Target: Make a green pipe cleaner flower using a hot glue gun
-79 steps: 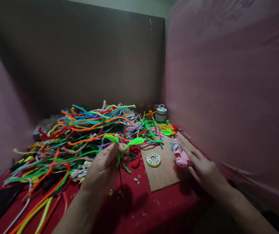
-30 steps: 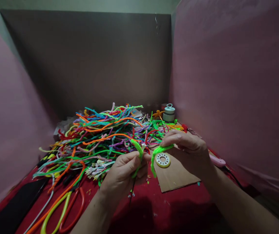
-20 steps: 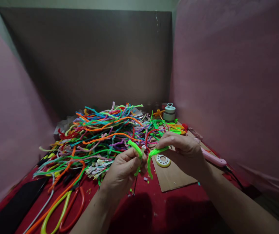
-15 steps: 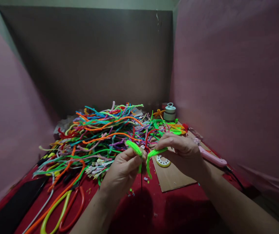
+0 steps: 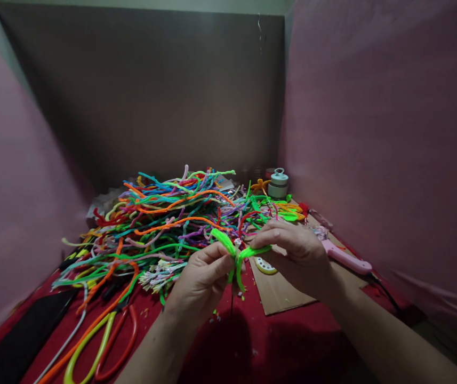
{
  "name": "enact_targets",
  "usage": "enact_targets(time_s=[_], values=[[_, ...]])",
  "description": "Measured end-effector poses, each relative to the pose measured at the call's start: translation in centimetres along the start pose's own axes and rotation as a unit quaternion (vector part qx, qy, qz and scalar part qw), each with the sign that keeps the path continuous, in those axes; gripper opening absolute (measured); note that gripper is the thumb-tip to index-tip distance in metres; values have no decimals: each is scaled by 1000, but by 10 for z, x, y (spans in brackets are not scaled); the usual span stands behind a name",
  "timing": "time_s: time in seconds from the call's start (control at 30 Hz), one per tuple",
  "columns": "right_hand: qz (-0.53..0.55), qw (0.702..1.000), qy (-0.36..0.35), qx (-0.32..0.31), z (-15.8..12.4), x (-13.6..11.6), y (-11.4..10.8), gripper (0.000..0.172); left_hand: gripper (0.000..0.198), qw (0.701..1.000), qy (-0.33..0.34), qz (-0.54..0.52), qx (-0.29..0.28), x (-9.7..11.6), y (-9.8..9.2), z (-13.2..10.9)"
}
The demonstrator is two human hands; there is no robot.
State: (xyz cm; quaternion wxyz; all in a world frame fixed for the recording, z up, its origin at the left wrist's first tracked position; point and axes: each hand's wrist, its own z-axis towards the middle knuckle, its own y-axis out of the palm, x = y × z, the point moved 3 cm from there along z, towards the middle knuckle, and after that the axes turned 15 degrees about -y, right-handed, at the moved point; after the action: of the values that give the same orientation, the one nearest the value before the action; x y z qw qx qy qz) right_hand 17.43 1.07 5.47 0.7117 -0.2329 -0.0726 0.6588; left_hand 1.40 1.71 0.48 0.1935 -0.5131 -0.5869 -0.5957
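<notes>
My left hand (image 5: 202, 277) pinches a bright green pipe cleaner piece (image 5: 223, 241) that sticks up past the thumb, along with a thin dark stem (image 5: 232, 304) hanging below. A second green pipe cleaner (image 5: 241, 266), bent with one end pointing down, is pinched by my right hand (image 5: 292, 253). Its bend sits against the first piece at the stem, in front of my left fingertips. A small white bit (image 5: 238, 242) shows at the top between the two green pieces. Both hands are closed, and part of the stem is hidden behind my left fingers.
A large heap of coloured pipe cleaners (image 5: 172, 213) lies ahead. To the right are a cardboard sheet (image 5: 280, 298), a white ring with holes (image 5: 265, 265), a pink glue gun (image 5: 346, 258) and a pale green jar (image 5: 278, 184). Yellow-and-red-handled scissors (image 5: 106, 330) lie front left on red cloth.
My right hand has moved slightly left, bringing its green pipe cleaner up against the stem and the piece in my left hand. The left hand has barely moved.
</notes>
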Motion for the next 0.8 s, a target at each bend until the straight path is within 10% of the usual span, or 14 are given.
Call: enact_targets(time_s=[0.8], values=[[-118, 992, -40, 7, 1, -13, 2, 12, 18, 999, -29, 6, -31, 0, 3, -3]])
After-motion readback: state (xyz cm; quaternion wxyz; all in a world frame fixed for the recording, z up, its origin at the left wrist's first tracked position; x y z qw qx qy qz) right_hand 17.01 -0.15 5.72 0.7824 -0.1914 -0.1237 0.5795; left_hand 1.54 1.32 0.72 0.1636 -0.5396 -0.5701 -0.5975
